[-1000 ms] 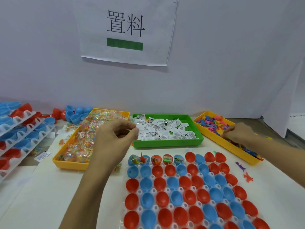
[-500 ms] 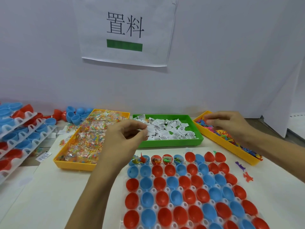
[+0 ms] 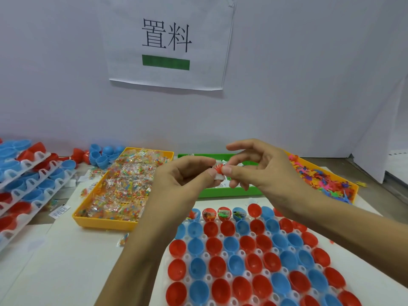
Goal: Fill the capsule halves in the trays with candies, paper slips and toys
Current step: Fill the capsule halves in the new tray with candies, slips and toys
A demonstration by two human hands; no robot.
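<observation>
From the head view, both hands meet above the green tray (image 3: 220, 192), the left hand (image 3: 183, 180) pinching a white slip (image 3: 218, 177) and the right hand (image 3: 262, 171) pinching a small orange toy (image 3: 218, 168) against it, while the glossy, round, hollow capsule halves (image 3: 254, 261) lie just below, nearer me, on the table (image 3: 66, 272).

Right hand (image 3: 262, 171) now off the yellow toy tray (image 3: 331, 184), brought in over the green slip tray (image 3: 229, 192) to meet the left hand (image 3: 185, 180). Fingertips of both now pinched together on a small orange toy (image 3: 218, 168) and a white paper slip (image 3: 218, 177). Left hand shifted slightly rightward.
</observation>
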